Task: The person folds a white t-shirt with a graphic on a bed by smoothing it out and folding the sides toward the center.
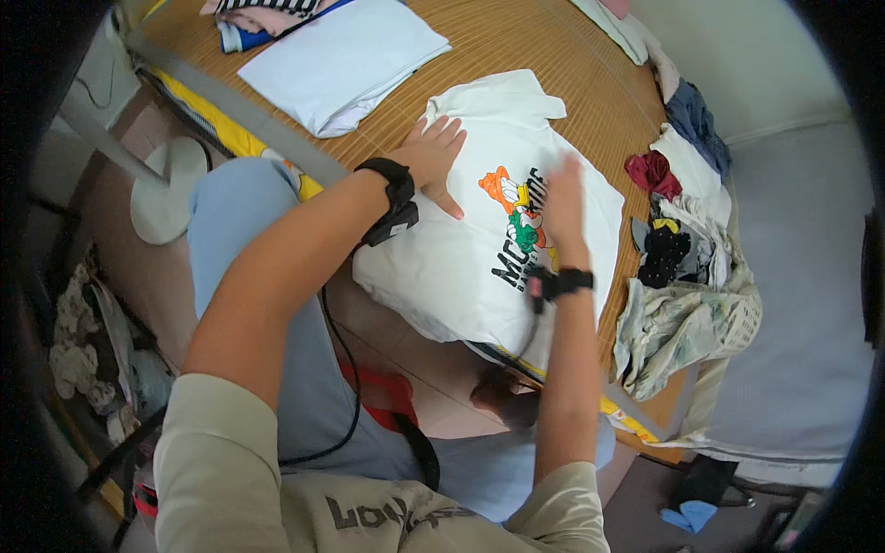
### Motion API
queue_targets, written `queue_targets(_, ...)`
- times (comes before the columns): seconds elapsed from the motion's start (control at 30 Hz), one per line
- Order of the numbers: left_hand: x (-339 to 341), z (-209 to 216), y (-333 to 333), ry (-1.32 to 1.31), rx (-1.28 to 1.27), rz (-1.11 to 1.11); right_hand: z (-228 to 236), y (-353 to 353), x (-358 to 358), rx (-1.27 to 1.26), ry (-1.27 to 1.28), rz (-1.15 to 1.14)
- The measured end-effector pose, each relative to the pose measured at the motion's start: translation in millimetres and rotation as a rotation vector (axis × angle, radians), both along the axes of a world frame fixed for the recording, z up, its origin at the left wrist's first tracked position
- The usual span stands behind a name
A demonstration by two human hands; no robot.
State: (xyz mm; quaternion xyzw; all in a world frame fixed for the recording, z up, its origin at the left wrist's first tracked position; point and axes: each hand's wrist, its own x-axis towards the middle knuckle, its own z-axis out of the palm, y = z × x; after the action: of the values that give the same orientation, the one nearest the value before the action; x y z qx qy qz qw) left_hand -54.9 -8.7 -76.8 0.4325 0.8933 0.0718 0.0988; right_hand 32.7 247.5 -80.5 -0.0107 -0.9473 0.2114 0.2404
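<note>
A white T-shirt point(470, 267) with a cartoon duck print lies spread on a bamboo mat, its lower hem hanging over the near edge. Flat on its left part rests my left hand point(430, 164), fingers spread and holding nothing. Over the right part, beside the print, is my right hand point(565, 207), blurred by motion; its fingers look stretched out, and I see nothing in them. Black bands with small devices circle both wrists, and a cable runs from the left one.
Folded white cloth point(343, 60) lies at the far left of the mat point(498, 41), beside striped and blue clothes point(263, 18). Heaped clothes point(678, 249) line the right side, near a white basket point(740, 318). A round white stand base point(171, 192) is on the floor at left.
</note>
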Motion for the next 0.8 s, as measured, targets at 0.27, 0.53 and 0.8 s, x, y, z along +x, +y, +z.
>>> queue_targets(0.27, -1.0, -3.7, -1.4, -0.015, 0.055, 0.015, -22.7, -71.6, -73.5, 0.505, -0.322, -0.026)
queue_targets(0.53, 4.0, -4.1, -13.1, -0.057, 0.119, 0.006, -24.8, 144.3, 41.2, 0.316, -0.416, -0.573)
queue_targets(0.8, 7.9, -1.0, -5.5, -0.035, 0.015, 0.006, -6.8, -50.0, -65.2, 0.048, -0.162, 0.404)
